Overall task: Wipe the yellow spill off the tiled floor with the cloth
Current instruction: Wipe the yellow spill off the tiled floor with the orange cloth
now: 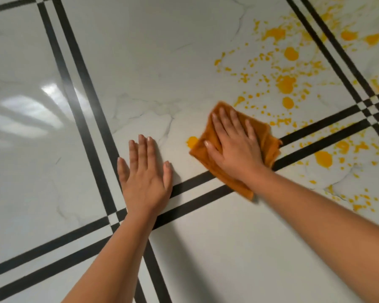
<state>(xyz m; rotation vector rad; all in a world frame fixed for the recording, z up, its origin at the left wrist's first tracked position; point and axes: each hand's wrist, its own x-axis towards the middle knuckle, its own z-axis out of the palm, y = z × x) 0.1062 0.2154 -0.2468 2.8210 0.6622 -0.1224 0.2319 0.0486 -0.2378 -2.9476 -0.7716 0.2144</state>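
Cloth [210, 149] is your landmark: orange, folded, flat on the floor [162, 62], straddling the double black grout stripe [197, 193] that runs lower-left to upper-right.

Nearest you, left of the cloth: your left hand [146, 173] lies palm-down on bare tile, fingers together and flat, holding nothing. Looks like a brace only. It sits apart from the cloth, heel on the stripe.

On the cloth: your right hand [236, 143] presses palm-down, fingers slightly spread and flat, not pinching, just pinning the cloth to the tile. Fingertips point up and slightly left, toward the cloth's far corner.

Touching the cloth's left edge: one lone yellow blob [192, 141], just beside your right thumb.

Beyond the cloth, and to its right: the main yellow spill [286, 84]. Scattered drops start just past the far corner, then larger blobs farther up and right. More sits right of the cloth across the stripe, including a big blob [323, 159] and a trail of small drops nearer you on that side. Farthest out, past the crossing stripes at upper right, more splatter.

Key relation: the bulk of the spill lies ahead-right of your right fingertips, and its long axis runs roughly from near-right to far-right. Your right hand is the nearer one by a clear margin.

My read: most of the spill is still untouched. Push the cloth forward-right, and don't skip the blob on its left edge. Risk: smearing into the dark grout lines.
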